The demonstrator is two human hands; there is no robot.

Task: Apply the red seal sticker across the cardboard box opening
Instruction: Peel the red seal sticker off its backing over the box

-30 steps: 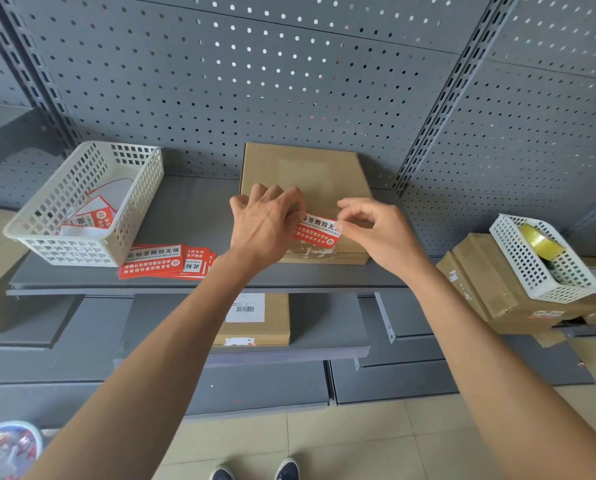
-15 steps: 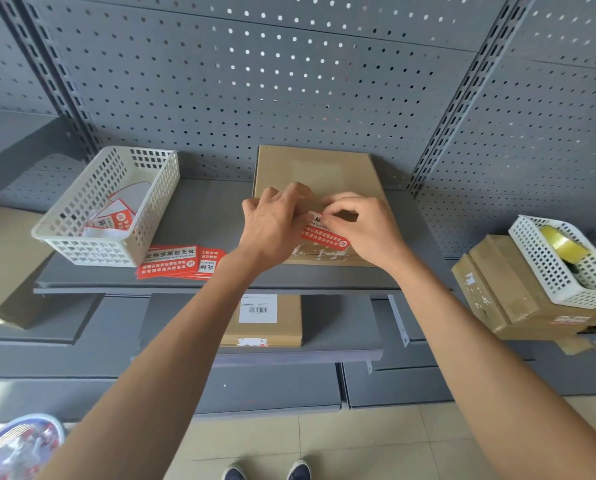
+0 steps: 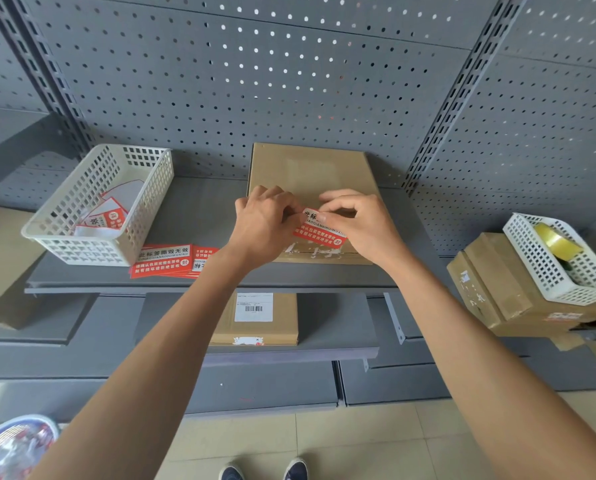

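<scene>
In the head view, a flat cardboard box [image 3: 310, 188] lies on a grey shelf [image 3: 199, 216] at the centre of the frame, its far edge against the perforated back panel [image 3: 289, 81]. Torn white remnants of an old label mark the box's near edge, just above its front face.

Both hands meet over the near part of the box top. The left hand [image 3: 263, 226] comes in from the lower left with its fingers curled, pinching the left end of the red seal sticker [image 3: 319, 232]. The right hand [image 3: 362, 223] comes in from the lower right and grips the sticker's upper right part between thumb and fingertips. The sticker sits slightly tilted, its lower right corner lowest, over the box top near the front edge; whether it already touches the cardboard cannot be told.

At the left of the frame a white plastic basket [image 3: 116, 209] stands on the same shelf and holds peeled backing papers. Just beside it, toward the centre, lies a stack of red stickers [image 3: 171, 259]. On the shelf below, another cardboard box with a barcode label [image 3: 255, 317] lies flat. At the right edge, a second white basket [image 3: 559, 258] holding a roll of yellowish tape [image 3: 554, 239] rests tilted on more cardboard boxes [image 3: 490, 289].
</scene>
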